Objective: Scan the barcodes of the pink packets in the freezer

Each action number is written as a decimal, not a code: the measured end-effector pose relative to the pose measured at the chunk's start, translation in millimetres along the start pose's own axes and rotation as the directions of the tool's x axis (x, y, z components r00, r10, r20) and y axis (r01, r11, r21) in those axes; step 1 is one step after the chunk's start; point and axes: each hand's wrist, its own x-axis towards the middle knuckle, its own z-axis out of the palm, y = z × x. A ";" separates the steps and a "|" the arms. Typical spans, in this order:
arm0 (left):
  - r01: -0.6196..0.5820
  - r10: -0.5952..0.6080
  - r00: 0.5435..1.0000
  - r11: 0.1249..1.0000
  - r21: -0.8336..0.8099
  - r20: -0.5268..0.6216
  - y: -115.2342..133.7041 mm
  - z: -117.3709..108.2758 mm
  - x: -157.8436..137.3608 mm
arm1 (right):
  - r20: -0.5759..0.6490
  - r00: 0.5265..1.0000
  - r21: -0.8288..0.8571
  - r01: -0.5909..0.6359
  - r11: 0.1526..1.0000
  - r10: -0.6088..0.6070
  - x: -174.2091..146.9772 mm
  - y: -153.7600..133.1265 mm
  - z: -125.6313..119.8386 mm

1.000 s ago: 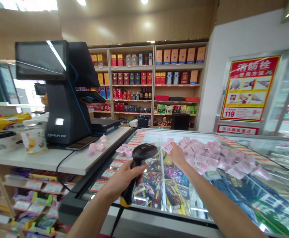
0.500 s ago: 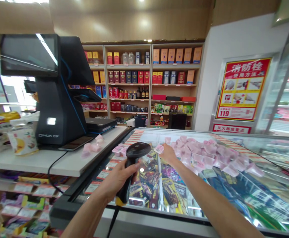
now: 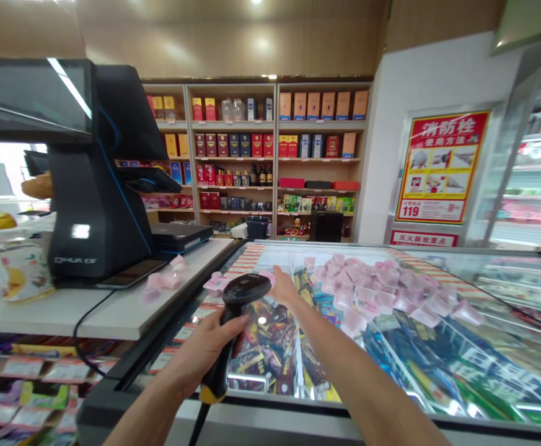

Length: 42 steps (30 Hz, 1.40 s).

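Observation:
My left hand [image 3: 201, 347] is wrapped around the handle of a black barcode scanner [image 3: 233, 328] with a yellow butt and a cable running down. Its head points away over the freezer glass. Just beyond the scanner head, my right hand [image 3: 281, 286] pinches a small pink plastic cup [image 3: 268, 275], partly hidden by the scanner. A few more pink cups [image 3: 214, 282] lie left of the scanner. To the right, a large heap of pink cups [image 3: 367, 282] is spread on the glass lid.
Packaged ice creams [image 3: 265, 353] show through the freezer glass. On the left counter [image 3: 126, 310] stand a black cash register [image 3: 96, 204], a patterned pouch [image 3: 20, 271] and several pink cups [image 3: 165, 280]. Shelves of boxed goods [image 3: 233, 145] line the back wall.
My right hand has moved left with the pink cup, now close behind the scanner head. My left hand keeps its hold on the scanner. The view has shifted slightly.

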 end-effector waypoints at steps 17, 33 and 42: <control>0.016 -0.019 0.998 0.999 0.040 0.068 8.1 37.1 2.3 | -0.010 0.957 0.594 -0.228 0.772 0.291 -55.0 118.0 -104.8; -0.033 0.037 0.992 0.999 -0.037 0.124 14.9 39.0 5.1 | 0.318 0.894 0.946 -0.277 -0.167 0.316 -32.4 72.5 -77.1; -0.031 0.029 0.998 0.999 0.034 0.051 12.0 23.6 6.0 | 0.184 0.925 0.885 -0.303 0.355 0.332 -25.6 56.9 -66.9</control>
